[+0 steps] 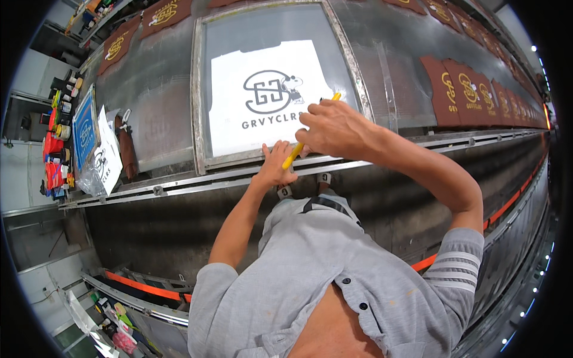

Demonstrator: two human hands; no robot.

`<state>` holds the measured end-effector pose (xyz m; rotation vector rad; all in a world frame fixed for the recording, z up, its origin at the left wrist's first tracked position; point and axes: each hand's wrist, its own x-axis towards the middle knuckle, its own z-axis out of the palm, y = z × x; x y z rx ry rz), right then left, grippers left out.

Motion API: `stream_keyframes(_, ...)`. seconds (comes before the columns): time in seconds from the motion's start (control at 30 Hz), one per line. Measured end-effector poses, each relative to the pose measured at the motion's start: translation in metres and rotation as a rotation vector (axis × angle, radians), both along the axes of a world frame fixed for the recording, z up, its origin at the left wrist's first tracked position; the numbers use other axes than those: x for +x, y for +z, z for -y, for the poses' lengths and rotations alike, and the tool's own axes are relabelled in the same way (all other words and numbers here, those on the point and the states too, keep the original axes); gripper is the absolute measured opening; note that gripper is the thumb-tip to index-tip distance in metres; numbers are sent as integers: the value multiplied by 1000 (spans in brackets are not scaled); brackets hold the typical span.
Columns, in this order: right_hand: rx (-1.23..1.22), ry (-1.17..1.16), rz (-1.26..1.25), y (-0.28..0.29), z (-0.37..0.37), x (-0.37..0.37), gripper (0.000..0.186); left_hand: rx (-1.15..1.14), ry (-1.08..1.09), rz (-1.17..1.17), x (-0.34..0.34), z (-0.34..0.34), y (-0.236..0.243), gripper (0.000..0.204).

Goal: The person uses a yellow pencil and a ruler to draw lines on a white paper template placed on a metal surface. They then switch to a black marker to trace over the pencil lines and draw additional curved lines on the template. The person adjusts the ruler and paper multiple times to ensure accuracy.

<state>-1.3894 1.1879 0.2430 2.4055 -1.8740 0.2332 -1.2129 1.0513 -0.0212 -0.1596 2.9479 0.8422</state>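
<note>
A large framed screen (pixel 198 71) with a worn metal rim lies on the long table in front of me. Within the frame shows a white shirt-shaped piece (pixel 233 77) with a dark round emblem, a cartoon dog and lettering. My right hand (pixel 334 131) is closed around a slim yellow tool (pixel 292 156) above the piece's lower right. The tool slants down toward my left hand; its exact kind cannot be told. My left hand (pixel 277 164) rests at the frame's near edge, fingers stretched out and holding nothing.
Brown printed fabric pieces (pixel 465 89) lie in rows along the table. To the left stand a blue framed screen (pixel 85 134), a white printed sheet (pixel 108 156) and clear plastic (pixel 89 178). A metal rail (pixel 418 142) borders the near edge. Several containers (pixel 57 131) crowd the far left.
</note>
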Motion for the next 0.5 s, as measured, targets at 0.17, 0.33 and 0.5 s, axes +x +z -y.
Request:
stream_keyframes(0.17, 98, -71, 106, 1, 2, -1, 31, -81, -3, -60, 9, -8, 8, 103)
stream_keyframes(0.33, 113, -80, 154, -2, 11, -5, 35, -33, -17, -19, 4, 1, -11, 108)
stream_keyframes(0.5, 179, -104, 210, -3, 15, -6, 29, -83, -52, -83, -3, 7, -16, 91)
